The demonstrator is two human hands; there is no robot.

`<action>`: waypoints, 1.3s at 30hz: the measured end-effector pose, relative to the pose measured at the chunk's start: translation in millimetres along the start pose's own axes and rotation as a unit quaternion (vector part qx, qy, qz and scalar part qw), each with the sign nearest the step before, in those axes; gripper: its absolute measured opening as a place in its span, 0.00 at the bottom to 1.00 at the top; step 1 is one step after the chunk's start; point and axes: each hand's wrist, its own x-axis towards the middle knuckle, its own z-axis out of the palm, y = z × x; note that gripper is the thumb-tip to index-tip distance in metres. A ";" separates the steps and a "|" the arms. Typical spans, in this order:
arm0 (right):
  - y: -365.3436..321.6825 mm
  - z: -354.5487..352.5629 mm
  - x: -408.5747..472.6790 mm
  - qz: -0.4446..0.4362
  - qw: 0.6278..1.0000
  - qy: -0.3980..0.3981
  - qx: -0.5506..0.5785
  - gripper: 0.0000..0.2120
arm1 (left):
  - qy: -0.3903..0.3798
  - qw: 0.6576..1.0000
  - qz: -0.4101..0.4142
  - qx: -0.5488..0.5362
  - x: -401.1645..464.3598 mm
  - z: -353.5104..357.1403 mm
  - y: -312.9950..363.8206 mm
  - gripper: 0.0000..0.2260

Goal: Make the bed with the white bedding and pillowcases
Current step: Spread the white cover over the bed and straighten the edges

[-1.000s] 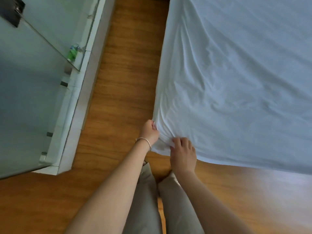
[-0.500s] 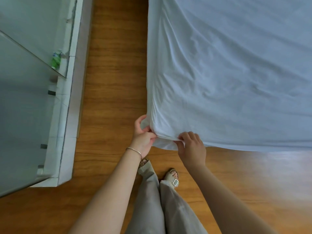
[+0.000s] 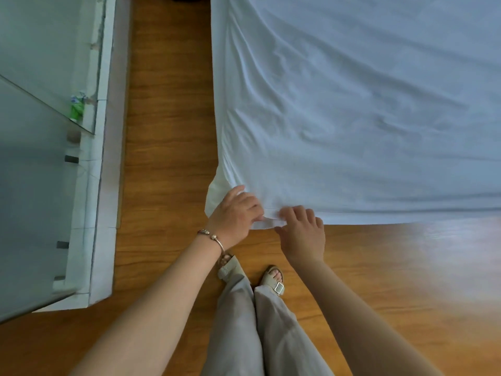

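Both hands now bunch the sheet [image 3: 352, 109] corner: left hand [image 3: 235, 216] and right hand [image 3: 303, 232] pinching it, so tucking's underway.

White sheet [image 3: 352, 118], orange-brown wood-grain floor [image 3: 168, 118], beige trousers [image 3: 244, 321], silver bracelet [image 3: 214, 238].

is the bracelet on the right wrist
No, the beaded bracelet sits on the wrist of the left hand, while the right hand beside it at the white sheet corner has a bare wrist.
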 end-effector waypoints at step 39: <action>-104.2 -50.0 188.5 0.237 0.954 -0.152 0.104 0.16 | -0.376 0.925 0.048 0.017 186.0 -102.3 -149.8 0.16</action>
